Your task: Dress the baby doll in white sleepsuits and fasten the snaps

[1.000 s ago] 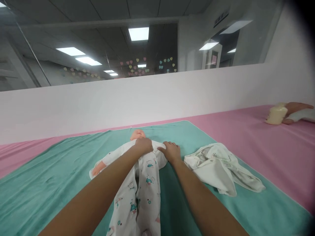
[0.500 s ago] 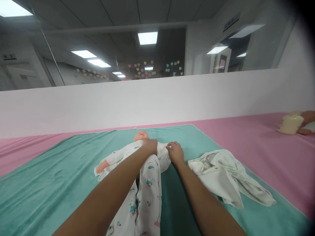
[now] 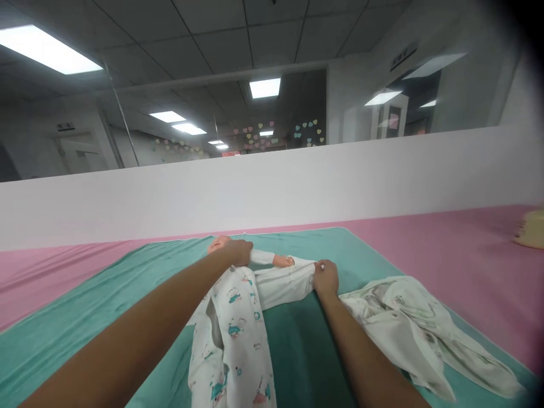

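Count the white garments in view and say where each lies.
2: a printed sleepsuit partly on the baby doll on the green mat, and a crumpled white garment lying on the mat to the right.

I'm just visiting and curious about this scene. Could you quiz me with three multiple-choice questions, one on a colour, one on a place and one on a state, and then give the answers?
1. What colour is the blanket under the baby doll?
A) Pink B) Teal C) Yellow

2. Where does the crumpled white cloth lie?
A) On the blanket, right of the doll B) Under the doll's head C) Over the person's left arm

3. What is the right hand doing?
A) Lying flat and open B) Gripping white fabric C) Lifting the crumpled cloth

Answers:
1. B, teal shows all around the doll.
2. A, it sits beside the right forearm.
3. B, the fingers close on the fabric.
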The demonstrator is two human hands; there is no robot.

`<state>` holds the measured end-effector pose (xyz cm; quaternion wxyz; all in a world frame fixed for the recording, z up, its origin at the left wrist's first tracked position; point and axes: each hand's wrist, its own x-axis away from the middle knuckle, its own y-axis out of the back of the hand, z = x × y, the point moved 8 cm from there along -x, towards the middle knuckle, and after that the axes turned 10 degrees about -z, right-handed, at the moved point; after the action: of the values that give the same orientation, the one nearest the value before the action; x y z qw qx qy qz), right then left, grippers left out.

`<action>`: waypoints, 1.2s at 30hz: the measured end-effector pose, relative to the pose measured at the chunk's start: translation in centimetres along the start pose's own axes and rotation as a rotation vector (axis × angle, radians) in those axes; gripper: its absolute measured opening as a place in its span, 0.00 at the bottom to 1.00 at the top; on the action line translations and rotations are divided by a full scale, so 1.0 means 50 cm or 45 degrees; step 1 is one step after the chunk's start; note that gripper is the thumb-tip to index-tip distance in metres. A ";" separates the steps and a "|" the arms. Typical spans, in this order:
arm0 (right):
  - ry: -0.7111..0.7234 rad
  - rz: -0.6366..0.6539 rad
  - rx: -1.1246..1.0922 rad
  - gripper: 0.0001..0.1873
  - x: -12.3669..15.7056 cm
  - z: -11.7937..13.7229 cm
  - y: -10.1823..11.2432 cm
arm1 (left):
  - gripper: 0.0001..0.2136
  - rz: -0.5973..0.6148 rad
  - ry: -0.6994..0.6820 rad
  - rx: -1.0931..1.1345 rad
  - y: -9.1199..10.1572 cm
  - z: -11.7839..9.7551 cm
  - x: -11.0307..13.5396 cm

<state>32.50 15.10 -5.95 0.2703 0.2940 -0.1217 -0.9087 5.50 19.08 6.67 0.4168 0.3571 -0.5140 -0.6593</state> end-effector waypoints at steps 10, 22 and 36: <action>-0.015 0.113 -0.207 0.11 -0.002 -0.007 -0.025 | 0.16 -0.159 -0.060 -0.081 -0.028 -0.090 0.007; 0.027 0.080 -0.358 0.20 -0.005 0.012 -0.001 | 0.18 -0.189 -0.179 0.082 -0.044 -0.196 0.003; 0.222 0.942 -0.750 0.25 0.240 0.245 -0.052 | 0.15 -0.760 0.442 1.144 -0.159 0.123 0.219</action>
<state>15.88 11.28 -2.77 0.6566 0.2169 0.0677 -0.7192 -5.84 12.39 -0.24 0.0978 0.7322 -0.5448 -0.3968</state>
